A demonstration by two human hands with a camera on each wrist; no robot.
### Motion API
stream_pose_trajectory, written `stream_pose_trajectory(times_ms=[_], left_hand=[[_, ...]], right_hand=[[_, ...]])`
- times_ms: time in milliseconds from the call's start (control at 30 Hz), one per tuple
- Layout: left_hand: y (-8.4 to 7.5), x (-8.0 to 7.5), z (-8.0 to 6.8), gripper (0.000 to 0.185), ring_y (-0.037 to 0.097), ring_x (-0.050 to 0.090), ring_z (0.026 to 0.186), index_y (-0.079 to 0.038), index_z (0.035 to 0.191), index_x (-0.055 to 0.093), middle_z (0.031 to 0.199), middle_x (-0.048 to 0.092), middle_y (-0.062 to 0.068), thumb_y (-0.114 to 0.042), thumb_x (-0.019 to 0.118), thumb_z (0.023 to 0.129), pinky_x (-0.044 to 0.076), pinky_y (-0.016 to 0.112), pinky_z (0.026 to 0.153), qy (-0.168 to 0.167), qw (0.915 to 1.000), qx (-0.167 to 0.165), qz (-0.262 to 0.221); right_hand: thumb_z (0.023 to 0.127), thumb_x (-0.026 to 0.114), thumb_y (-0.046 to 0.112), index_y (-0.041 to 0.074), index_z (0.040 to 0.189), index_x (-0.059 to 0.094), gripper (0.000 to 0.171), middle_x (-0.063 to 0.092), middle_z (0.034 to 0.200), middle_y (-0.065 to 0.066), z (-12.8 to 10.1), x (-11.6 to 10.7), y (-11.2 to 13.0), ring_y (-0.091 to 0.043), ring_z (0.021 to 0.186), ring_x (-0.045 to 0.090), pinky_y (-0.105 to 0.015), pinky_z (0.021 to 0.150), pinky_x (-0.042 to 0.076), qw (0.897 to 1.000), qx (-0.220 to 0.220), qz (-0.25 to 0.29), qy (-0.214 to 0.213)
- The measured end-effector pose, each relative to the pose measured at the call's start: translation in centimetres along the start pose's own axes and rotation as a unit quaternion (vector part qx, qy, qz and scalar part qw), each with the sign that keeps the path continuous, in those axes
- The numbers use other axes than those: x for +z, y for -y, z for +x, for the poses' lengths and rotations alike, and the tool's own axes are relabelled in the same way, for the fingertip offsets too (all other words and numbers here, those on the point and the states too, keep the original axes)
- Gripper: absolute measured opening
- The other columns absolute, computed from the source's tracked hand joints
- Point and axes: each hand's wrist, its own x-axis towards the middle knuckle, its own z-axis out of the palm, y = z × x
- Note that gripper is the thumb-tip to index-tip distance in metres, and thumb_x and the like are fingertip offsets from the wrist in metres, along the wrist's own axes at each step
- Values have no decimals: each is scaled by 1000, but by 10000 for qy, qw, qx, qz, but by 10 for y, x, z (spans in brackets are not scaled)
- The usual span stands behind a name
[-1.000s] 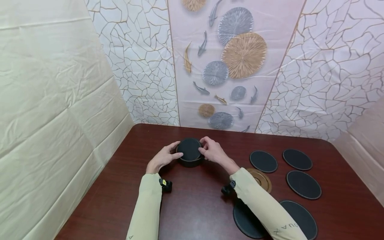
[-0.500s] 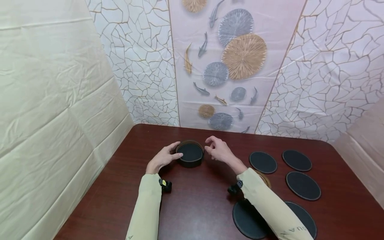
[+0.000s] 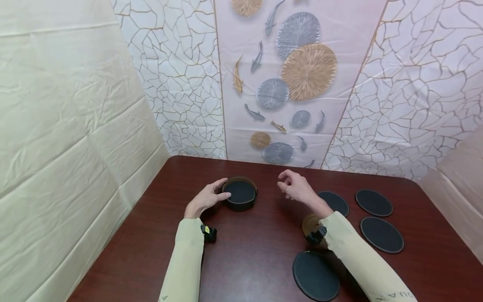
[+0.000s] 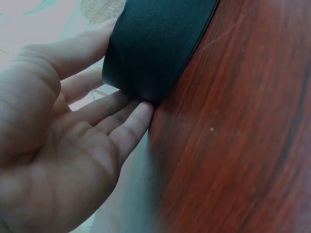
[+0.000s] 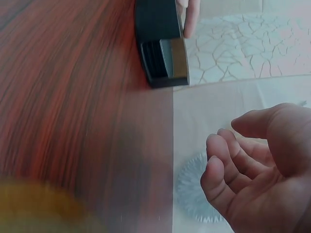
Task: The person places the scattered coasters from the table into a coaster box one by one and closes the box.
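Note:
A round black coaster holder (image 3: 240, 206) with a brown inner wall stands on the far part of the table, black coasters (image 3: 240, 192) lying inside it. My left hand (image 3: 205, 200) grips its left side, thumb at the near rim and the other fingers round the back. In the left wrist view, fingertips (image 4: 142, 110) meet the holder's dark outer wall (image 4: 150, 46) low down. Off to the right, my right hand (image 3: 297, 187) hovers with loosely bent fingers and nothing in them. From the right wrist, a cutout in the holder (image 5: 163, 24) shows stacked coaster edges (image 5: 158, 58).
Loose black coasters lie on the right side, including a far one (image 3: 373, 202), a middle one (image 3: 382, 235) and a near one (image 3: 316, 276). A brown round disc (image 3: 310, 223) sits partly under my right wrist. Patterned cloth (image 3: 279, 105) hangs behind the table's far edge.
The top coaster has dropped down inside the holder. My right hand has let go and moved away to the right, while my left hand has kept its place.

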Motion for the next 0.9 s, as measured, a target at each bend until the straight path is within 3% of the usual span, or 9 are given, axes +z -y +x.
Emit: stream_pose_trajectory(times_ms=[467, 900], left_hand=[[-2, 0, -1, 72, 26, 31, 147, -22, 154, 34, 157, 37, 3, -29, 70, 92, 36, 48, 114, -13, 10000, 18, 2], [1, 1, 0, 72, 26, 30, 148, -26, 154, 35, 158, 37, 4, -31, 70, 92, 37, 48, 113, -22, 10000, 11, -80]], right_hand=[[98, 60, 27, 5, 126, 56, 36, 68, 92, -18, -20, -27, -31, -33, 68, 66, -32, 56, 52, 9984, -191, -538, 42], [97, 61, 31, 3, 124, 57, 39, 68, 96, -12, -32, -51, -60, -19, 72, 66, -31, 60, 51, 9944, -214, -1039, 16]])
